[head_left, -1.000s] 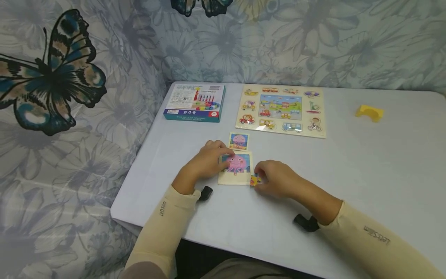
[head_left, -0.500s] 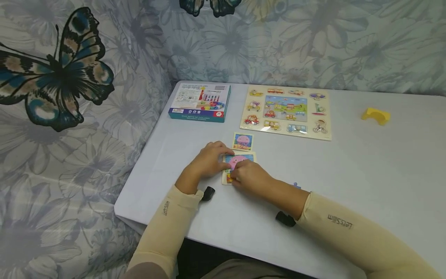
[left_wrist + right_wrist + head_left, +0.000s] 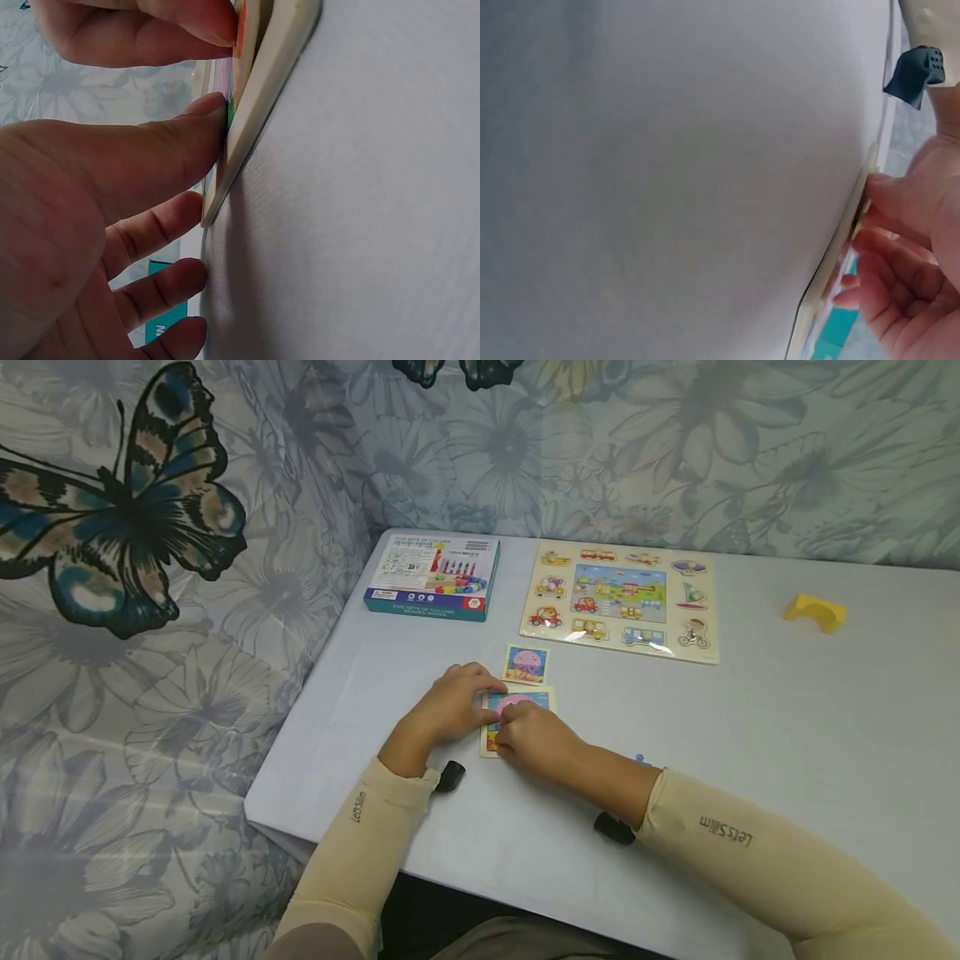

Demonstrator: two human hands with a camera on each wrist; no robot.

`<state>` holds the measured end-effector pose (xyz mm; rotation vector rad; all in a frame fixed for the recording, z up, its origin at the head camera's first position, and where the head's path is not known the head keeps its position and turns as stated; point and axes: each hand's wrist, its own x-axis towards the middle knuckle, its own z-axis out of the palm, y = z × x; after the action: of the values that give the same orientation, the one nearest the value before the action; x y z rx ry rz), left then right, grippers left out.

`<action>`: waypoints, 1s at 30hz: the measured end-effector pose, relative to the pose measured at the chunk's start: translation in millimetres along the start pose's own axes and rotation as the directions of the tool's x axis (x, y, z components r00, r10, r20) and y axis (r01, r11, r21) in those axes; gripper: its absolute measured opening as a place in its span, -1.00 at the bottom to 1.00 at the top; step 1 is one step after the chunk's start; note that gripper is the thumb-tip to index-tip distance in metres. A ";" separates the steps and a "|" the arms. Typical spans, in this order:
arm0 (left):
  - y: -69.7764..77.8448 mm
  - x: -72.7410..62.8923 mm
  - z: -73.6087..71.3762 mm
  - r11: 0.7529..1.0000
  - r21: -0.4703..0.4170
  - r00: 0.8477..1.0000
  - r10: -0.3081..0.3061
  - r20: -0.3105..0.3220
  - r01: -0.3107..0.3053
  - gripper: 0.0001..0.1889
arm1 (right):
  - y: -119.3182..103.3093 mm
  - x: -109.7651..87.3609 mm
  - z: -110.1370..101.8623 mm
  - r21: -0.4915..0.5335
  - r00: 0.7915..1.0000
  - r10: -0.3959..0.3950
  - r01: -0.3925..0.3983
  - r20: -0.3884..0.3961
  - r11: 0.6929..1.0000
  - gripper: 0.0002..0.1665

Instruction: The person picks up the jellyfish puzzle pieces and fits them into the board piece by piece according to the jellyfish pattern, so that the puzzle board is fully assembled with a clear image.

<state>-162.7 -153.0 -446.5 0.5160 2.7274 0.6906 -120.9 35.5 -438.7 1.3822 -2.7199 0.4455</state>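
A small square jigsaw board [image 3: 551, 697] with a pink jellyfish picture lies on the white table. My left hand [image 3: 447, 706] rests at its left side, thumb [image 3: 199, 142] pressing the picture's edge and the other fingers extended. My right hand [image 3: 542, 739] reaches across the board and pinches a colourful puzzle piece [image 3: 492, 739] over the lower left corner. In the left wrist view that piece [image 3: 246, 56] sits slightly raised and tilted in the board's frame [image 3: 259, 112]. The right hand covers most of the picture. Just beyond lies a smaller jellyfish picture card [image 3: 527, 665].
At the back stand a flat toy box [image 3: 431, 577] and a wooden vehicle puzzle board [image 3: 618, 602]. A yellow arch block [image 3: 816, 612] lies far right. A small blue piece [image 3: 641, 759] shows behind the right forearm. The table's front edge [image 3: 480, 887] runs near the body.
My right hand has carried the puzzle piece leftward from the board's right side to its lower left corner. The left hand has stayed at the board's left edge. The view has shifted slightly.
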 end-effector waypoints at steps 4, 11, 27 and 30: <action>0.4 -0.6 -0.2 1.000 0.005 1.000 -0.002 0.012 0.002 -0.58 | -0.3 -5.2 -2.2 -0.029 0.999 -0.014 0.015 0.041 0.999 -0.95; -4.8 -5.1 -6.9 0.999 0.025 0.995 0.017 0.102 -0.020 -0.41 | -4.8 -18.4 -9.5 -0.110 0.969 0.127 -0.106 0.211 0.988 -0.59; -3.4 -6.8 -3.8 0.999 0.038 0.994 0.000 0.110 -0.004 -0.22 | -4.0 -28.3 -20.0 -0.088 0.946 0.143 -0.122 0.292 0.989 -0.48; -3.7 -7.4 -4.4 0.999 0.041 0.994 0.012 0.108 -0.016 -0.23 | -3.5 -28.4 -19.2 -0.078 0.947 0.140 -0.123 0.290 0.989 -0.48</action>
<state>-158.5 -160.8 -443.4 0.5653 2.6452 0.5922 -102.7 61.1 -424.7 1.3551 -3.0477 0.1734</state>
